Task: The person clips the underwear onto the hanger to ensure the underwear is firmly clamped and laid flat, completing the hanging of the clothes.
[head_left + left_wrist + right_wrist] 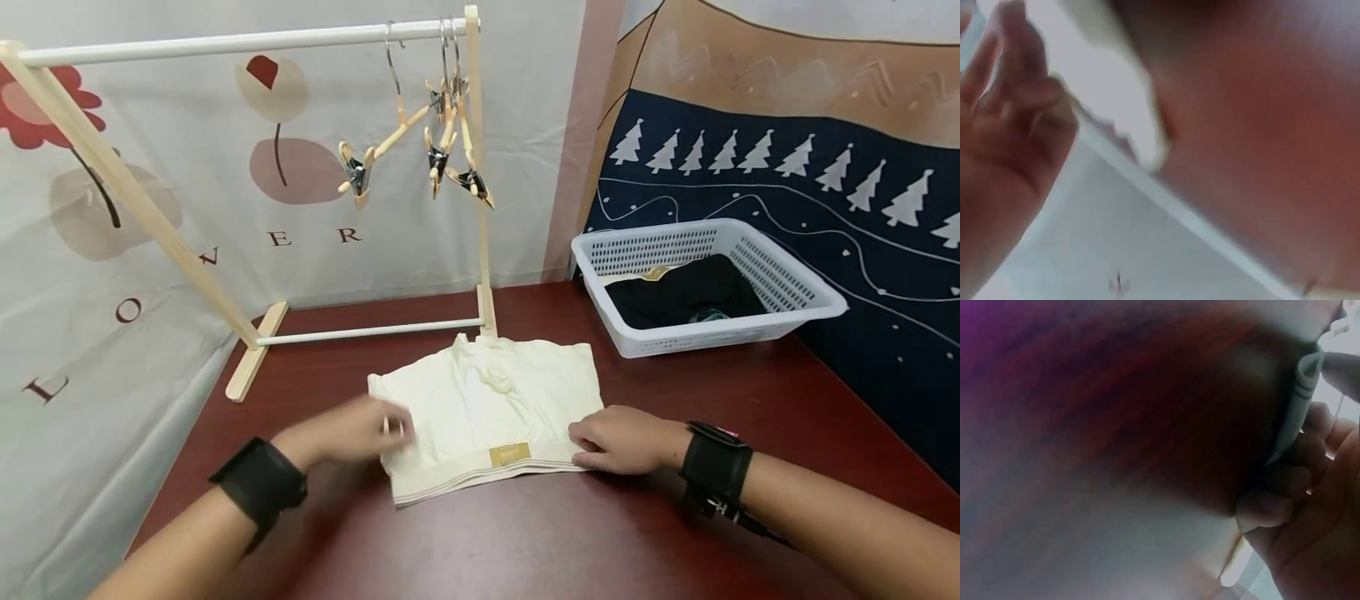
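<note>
Upper left: a wooden rack (127, 189). Centre, left of middle: the left hand (363, 429), blurred, fingers bent at the left side of a cream garment (442, 408); whether it pinches cloth cannot be told. The garment lies mid-frame on the red-brown table (487, 542). Right of centre: the right hand (618, 439), pinching the garment's waistband (450, 477). Upper right: a white basket (720, 337) containing dark cloth (682, 292).

Dark red table (525, 542) before pale flower-print cloth (420, 258) and navy tree-print fabric (862, 242)
</note>
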